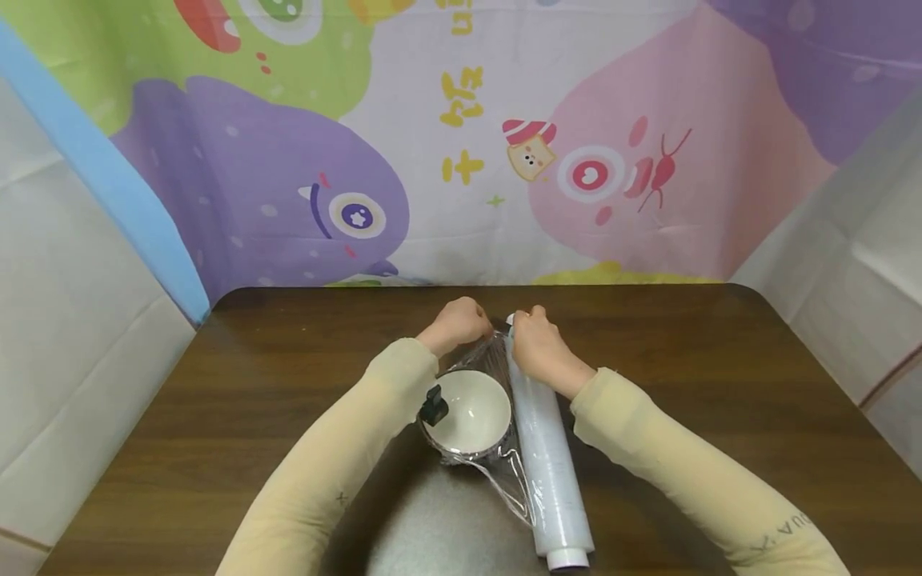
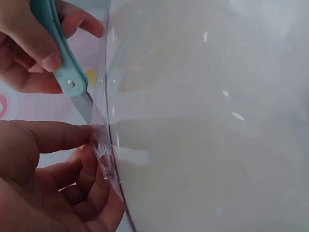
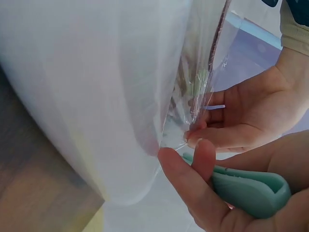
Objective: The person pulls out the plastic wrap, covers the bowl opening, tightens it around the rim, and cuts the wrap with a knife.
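A crumpled edge of clear film (image 1: 495,350) is pinched between the thumb and fingers of the left hand (image 1: 459,322), just above the centre of the head view. A teal-handled knife (image 2: 72,72) is clasped in the curled fingers of the right hand (image 1: 542,348). In the left wrist view, its blade is held against or very near the film's edge; which of the two is hard to tell.

The white film roll (image 1: 549,448) is laid right of centre, reaching from beneath the right hand toward the bottom of the frame. Just left of it, a white-lined bowl (image 1: 475,412) is seen near the centre, with film bunched along its right and lower sides. Both are supported by a dark wooden table (image 1: 691,352). Across the upper frame, a cartoon-printed cloth (image 1: 446,232) is hung.
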{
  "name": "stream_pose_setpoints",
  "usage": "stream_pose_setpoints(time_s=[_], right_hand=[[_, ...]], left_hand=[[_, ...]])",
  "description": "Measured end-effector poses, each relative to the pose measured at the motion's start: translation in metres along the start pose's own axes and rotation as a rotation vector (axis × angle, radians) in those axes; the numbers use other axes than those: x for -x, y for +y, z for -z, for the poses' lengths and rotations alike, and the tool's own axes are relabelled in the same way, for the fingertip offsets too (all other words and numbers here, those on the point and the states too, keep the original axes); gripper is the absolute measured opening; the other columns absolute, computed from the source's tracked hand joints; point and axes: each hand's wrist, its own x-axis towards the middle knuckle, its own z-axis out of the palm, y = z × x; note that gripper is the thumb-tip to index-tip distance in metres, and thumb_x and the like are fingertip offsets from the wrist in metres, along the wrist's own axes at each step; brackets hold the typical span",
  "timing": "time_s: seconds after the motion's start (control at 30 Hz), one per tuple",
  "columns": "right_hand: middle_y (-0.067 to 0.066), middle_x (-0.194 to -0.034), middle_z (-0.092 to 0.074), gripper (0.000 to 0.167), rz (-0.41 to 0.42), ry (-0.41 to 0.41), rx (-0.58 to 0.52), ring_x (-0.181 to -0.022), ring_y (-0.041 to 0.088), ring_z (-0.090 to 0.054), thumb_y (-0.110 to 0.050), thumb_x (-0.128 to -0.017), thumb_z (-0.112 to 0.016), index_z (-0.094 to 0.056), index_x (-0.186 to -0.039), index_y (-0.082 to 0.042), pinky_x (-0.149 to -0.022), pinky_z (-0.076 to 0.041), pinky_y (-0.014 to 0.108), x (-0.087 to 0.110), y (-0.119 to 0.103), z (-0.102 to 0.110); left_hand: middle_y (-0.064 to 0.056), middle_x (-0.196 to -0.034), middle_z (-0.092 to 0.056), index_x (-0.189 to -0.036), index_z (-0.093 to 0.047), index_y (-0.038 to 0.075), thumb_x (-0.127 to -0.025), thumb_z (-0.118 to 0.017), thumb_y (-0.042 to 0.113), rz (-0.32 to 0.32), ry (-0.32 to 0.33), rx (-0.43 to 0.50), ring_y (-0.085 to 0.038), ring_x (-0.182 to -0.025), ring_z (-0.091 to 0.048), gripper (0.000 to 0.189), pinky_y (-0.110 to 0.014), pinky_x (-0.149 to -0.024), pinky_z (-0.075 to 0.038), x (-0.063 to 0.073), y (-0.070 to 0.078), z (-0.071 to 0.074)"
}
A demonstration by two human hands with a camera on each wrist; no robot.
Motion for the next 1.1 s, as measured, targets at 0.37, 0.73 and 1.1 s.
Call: stream_pose_setpoints(time_s=[0.37, 0.73, 1.1], right_hand=[[0.023, -0.093, -0.049, 0.012, 0.087, -0.028, 0.059, -0.080, 0.036, -0.056, 0.000, -0.083, -0.049, -0.056, -0.092, 0.004, -0.070, -0.048, 0.045, 0.003, 0.001, 0.002], [0.022, -0.090, -0.049, 0.011, 0.111, -0.016, 0.048, -0.077, 0.036, -0.055, 0.000, -0.083, -0.048, -0.055, -0.091, 0.004, -0.065, -0.047, 0.045, 0.012, 0.000, 0.001], [0.020, -0.085, -0.049, 0.010, 0.178, -0.001, 0.041, -0.074, 0.033, -0.053, -0.001, -0.084, -0.046, -0.056, -0.086, 0.003, -0.061, -0.047, 0.043, 0.019, 0.001, 0.001]], left_hand=[[0.006, -0.043, -0.033, -0.043, -0.041, 0.015, -0.077, -0.057, 0.009, 0.016, -0.004, -0.040, -0.009, -0.043, -0.031, 0.037, -0.021, -0.042, -0.027, 0.002, -0.001, 0.005], [0.005, -0.041, -0.028, -0.043, -0.036, 0.014, -0.082, -0.053, 0.012, 0.059, -0.046, -0.009, -0.008, -0.038, -0.023, 0.043, -0.022, -0.041, -0.022, 0.001, -0.004, 0.002], [0.006, -0.044, -0.033, -0.044, -0.038, 0.014, -0.078, -0.052, 0.006, 0.014, -0.056, 0.038, -0.009, -0.043, -0.029, 0.038, -0.021, -0.044, -0.026, 0.003, -0.007, 0.003]])
